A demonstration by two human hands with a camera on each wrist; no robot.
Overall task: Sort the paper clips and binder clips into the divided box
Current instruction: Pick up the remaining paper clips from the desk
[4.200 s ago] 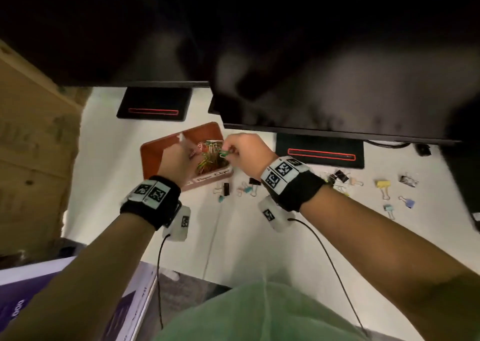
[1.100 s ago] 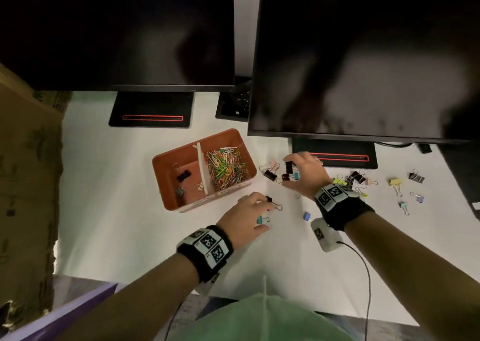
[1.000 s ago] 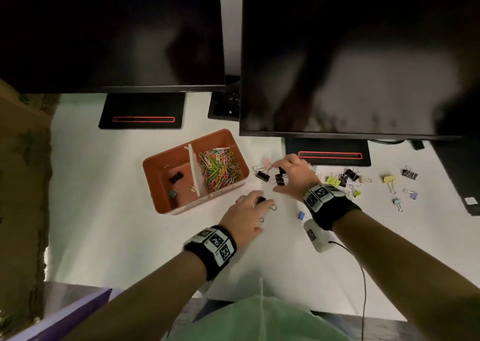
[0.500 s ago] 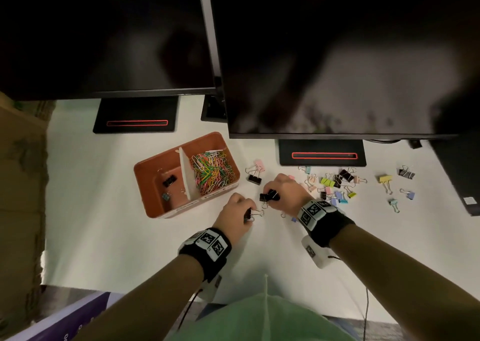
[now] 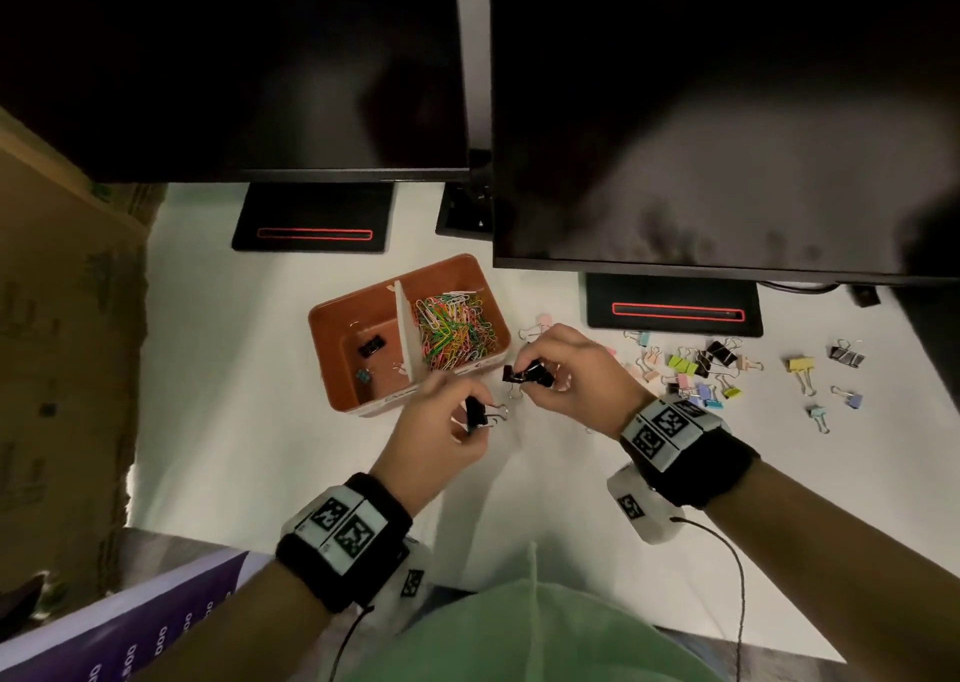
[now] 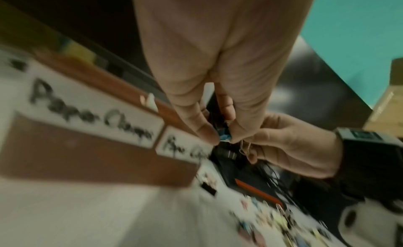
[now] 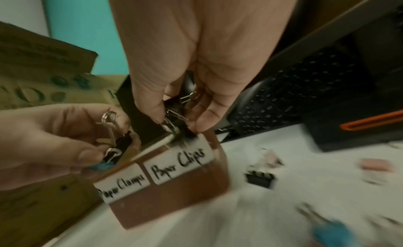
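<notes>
The brown divided box [image 5: 332, 318] stands on the white table. Its right compartment holds a heap of coloured paper clips [image 5: 452, 328]; a black binder clip [image 5: 371, 345] and a small blue one lie in its left compartment. My left hand [image 5: 470, 421] hovers at the box's front right corner and pinches a black binder clip [image 5: 475, 414] together with a small blue clip [image 6: 224, 137]. Just to its right, my right hand [image 5: 524, 369] grips a bunch of black binder clips [image 7: 176, 112]. Labels on the box front [image 7: 174, 190] read "Paper Clamps" and "Paper Clips".
Several loose coloured and black binder clips [image 5: 691, 369] lie scattered on the table right of my hands. Two dark monitors on black stands [image 5: 311, 219] overhang the back of the table. A cardboard box [image 5: 62, 318] stands at the left edge.
Both hands picked binder clips off the table and came together, lifted, at the box's front right corner. The right hand drew back left from the scattered clips.
</notes>
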